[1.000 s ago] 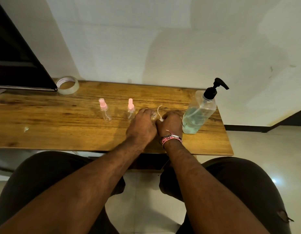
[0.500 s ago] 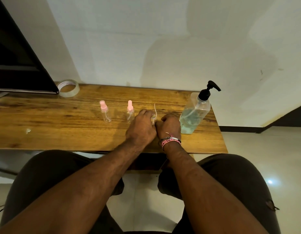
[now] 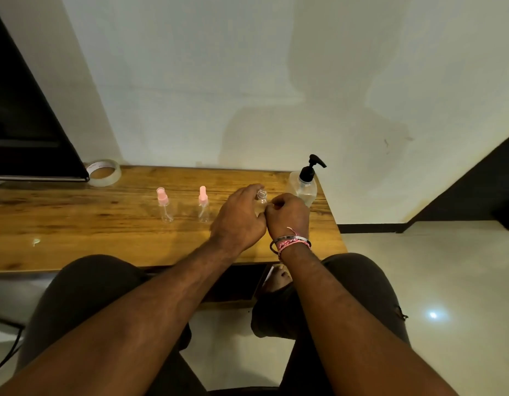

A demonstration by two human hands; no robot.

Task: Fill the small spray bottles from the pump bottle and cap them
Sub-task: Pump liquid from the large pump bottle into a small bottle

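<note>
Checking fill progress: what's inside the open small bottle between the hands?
The uncapped bottle shows only its clear open neck; the left hand covers its body, so contents cannot be seen.

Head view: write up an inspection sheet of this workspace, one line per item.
Surface: wooden table against a pale wall, glossy grain.
Job's things: pump bottle upright at the far right, partly filled with clear liquid; two capped spray bottles standing with pink tops on; uncapped spray bottle between the hands, open neck showing.
Clutter: tape roll at the back left; a small scrap near the front left.
Grippers: left hand curled round the uncapped bottle; right hand curled beside it, what it pinches is hidden.
Cables: dark cable on the floor, lower left.
Surroundings: dark screen at left; tiled floor.
</note>
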